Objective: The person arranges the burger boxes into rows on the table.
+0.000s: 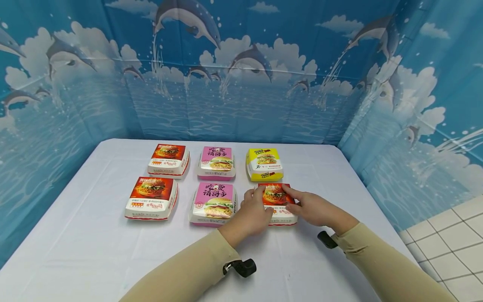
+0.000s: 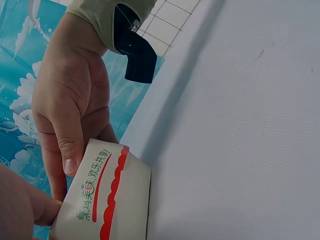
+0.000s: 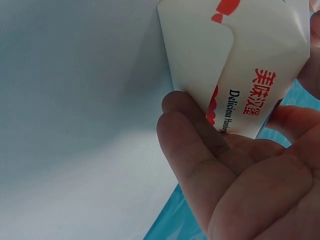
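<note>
A red-and-white burger box point(image 1: 277, 212) sits on the table between both hands. At its left side is my left hand point(image 1: 253, 216), thumb at the front and fingers toward the back; part of it shows in the left wrist view. My right hand point(image 1: 315, 209) holds the opposite side, its thumb and fingers spread along the edge. In the left wrist view, the box's white side point(image 2: 105, 200) with a red scalloped stripe faces me. The right wrist view shows the right fingers point(image 3: 185, 145) curled against the box's side wall point(image 3: 240, 65).
Left of the hands stands a pink burger box point(image 1: 214, 205), with a red one point(image 1: 152, 199) beyond it. A back row holds a red box point(image 1: 168, 160), a pink box point(image 1: 216, 163) and a yellow box point(image 1: 264, 164). A dolphin-print curtain point(image 1: 241, 113) encloses the white table point(image 1: 75, 247).
</note>
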{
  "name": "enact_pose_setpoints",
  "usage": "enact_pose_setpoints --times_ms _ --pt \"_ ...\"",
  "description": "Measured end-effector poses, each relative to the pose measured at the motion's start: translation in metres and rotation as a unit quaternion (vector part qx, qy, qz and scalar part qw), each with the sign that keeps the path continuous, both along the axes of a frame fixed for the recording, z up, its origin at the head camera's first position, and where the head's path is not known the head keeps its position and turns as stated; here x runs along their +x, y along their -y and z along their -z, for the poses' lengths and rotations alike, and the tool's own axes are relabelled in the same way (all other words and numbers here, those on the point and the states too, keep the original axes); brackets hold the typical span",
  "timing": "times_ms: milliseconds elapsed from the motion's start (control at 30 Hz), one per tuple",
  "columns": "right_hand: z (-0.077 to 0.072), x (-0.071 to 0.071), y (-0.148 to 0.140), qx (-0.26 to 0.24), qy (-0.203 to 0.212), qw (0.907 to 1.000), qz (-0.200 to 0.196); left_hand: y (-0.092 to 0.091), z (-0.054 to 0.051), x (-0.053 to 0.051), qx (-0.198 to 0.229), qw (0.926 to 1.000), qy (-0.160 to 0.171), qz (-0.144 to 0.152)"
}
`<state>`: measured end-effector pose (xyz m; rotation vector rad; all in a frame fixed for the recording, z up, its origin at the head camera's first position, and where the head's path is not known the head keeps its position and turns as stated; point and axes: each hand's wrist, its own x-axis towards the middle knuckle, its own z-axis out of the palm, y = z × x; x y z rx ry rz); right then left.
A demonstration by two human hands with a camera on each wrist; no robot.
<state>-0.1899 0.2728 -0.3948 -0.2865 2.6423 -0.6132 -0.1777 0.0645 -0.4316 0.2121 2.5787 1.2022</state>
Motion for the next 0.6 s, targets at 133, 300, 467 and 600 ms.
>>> enact_pose_setpoints --times_ms 133,300,467,600 --pt "0.0009 -0.0009 -0.0012 -0.002 0.001 1.0000 -0.002 -0.0001 -0.0006 0.0000 -0.002 1.0000 -0.001 -0.002" --pt "0.0028 -0.0025 -0.0013 -0.002 0.001 1.0000 -0.009 -0.0003 -0.0013 0.0004 -0.008 1.0000 -0.001 -0.004" --pt "0.0033 -0.0025 -0.0004 0.001 0.005 0.9999 -0.012 -0.0001 -0.0021 0.0012 -0.010 0.9999 -0.003 -0.006" --pt "0.0039 -0.0024 -0.0003 0.001 0.004 0.9999 -0.015 -0.0003 -0.0024 0.0019 -0.008 0.9999 -0.003 -0.009"
